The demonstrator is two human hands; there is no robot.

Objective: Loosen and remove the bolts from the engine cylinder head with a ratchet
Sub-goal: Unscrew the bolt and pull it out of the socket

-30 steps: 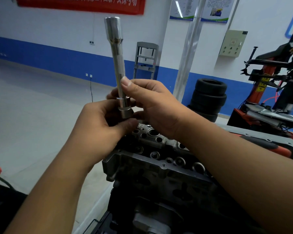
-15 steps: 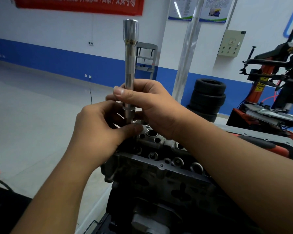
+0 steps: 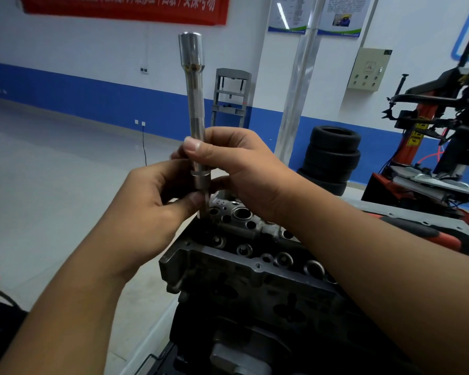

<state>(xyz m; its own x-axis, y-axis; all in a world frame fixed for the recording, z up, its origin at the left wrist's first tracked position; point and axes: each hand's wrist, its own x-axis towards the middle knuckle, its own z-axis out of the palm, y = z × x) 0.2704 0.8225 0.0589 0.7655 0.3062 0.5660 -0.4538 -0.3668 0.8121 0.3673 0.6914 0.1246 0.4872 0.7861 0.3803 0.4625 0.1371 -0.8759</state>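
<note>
A long silver extension bar [image 3: 194,98] with a socket end stands nearly upright above the far left corner of the grey engine cylinder head [image 3: 244,255]. My right hand [image 3: 236,169] grips the bar's lower shaft, thumb across the front. My left hand [image 3: 152,204] pinches the thin bit below the bar's collar, where its tip meets the head's top face. The head shows several round bores and holes. No ratchet handle is attached to the bar. Whether a bolt sits under the tip is hidden by my fingers.
A red and black handled tool [image 3: 417,234] lies on the grey bench plate [image 3: 444,223] at the right. Stacked tyres [image 3: 333,155], a tyre changer [image 3: 444,136] and a silver pillar [image 3: 295,104] stand behind. Open workshop floor [image 3: 52,185] spreads to the left.
The bar has swung from leaning left to nearly upright and dropped lower, so its tip now reaches the head's top. Both hands kept their hold on it.
</note>
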